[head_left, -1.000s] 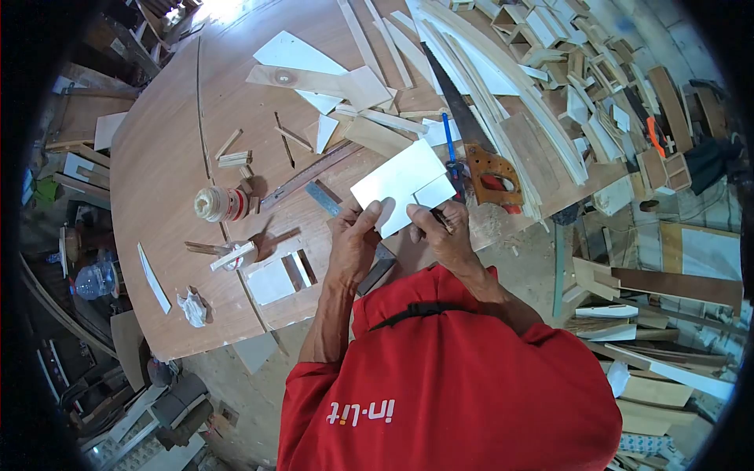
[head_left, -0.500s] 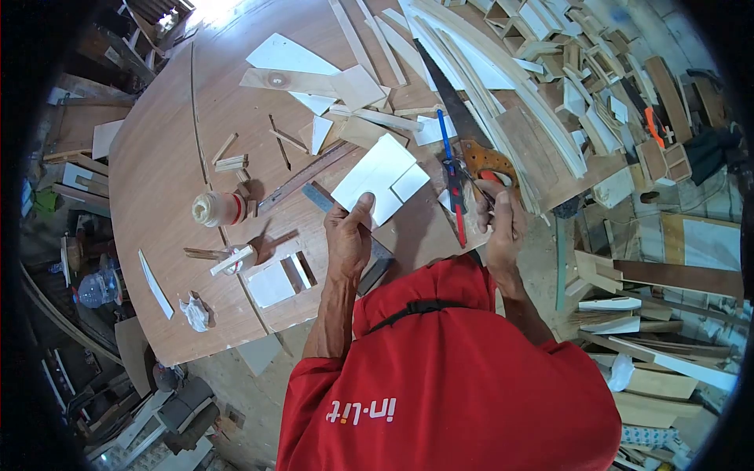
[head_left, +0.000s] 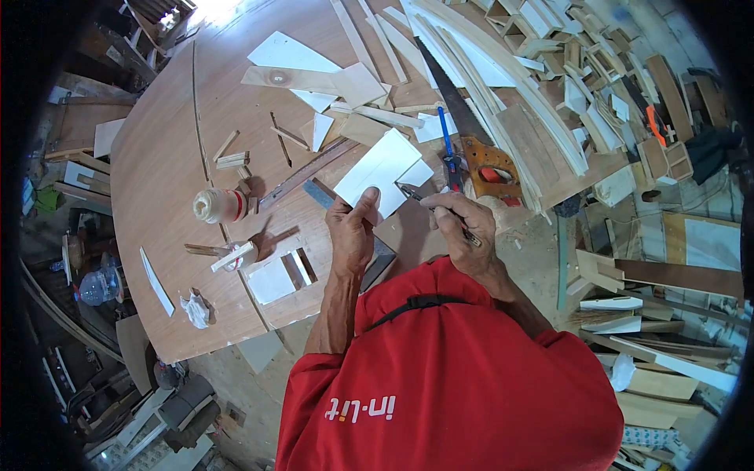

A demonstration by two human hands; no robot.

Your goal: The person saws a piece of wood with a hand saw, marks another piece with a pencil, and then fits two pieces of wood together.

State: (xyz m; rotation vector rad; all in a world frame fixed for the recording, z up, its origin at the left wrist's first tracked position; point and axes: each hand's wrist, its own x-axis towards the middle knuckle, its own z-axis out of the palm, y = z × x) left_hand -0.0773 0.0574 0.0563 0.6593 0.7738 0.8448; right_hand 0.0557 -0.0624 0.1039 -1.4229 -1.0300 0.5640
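Note:
My left hand (head_left: 351, 235) grips a flat white board (head_left: 379, 166) by its near edge, with the thumb lying on top. A smaller white piece (head_left: 417, 174) shows at the board's right side. In my right hand (head_left: 465, 222) is a pair of pliers (head_left: 419, 196), its narrow dark jaws pointing left. The jaw tips are right at the board's right edge. Just beyond my right hand lie a blue and red tool (head_left: 449, 149) and a handsaw (head_left: 487, 162) with a wooden handle. A dark block (head_left: 378, 263) sits partly hidden behind my left wrist.
A jar (head_left: 218, 206) and a cup of sticks (head_left: 238, 257) stand on the left of the wooden table (head_left: 161, 259). White and bare wood offcuts (head_left: 290, 63) lie at the back. Long strips (head_left: 503, 94) run along the right edge, beside heaped wooden frames (head_left: 589, 94).
My right hand has moved left and up from beside the saw handle, bringing the pliers to the white board. The left hand still holds the board, which has shifted slightly.

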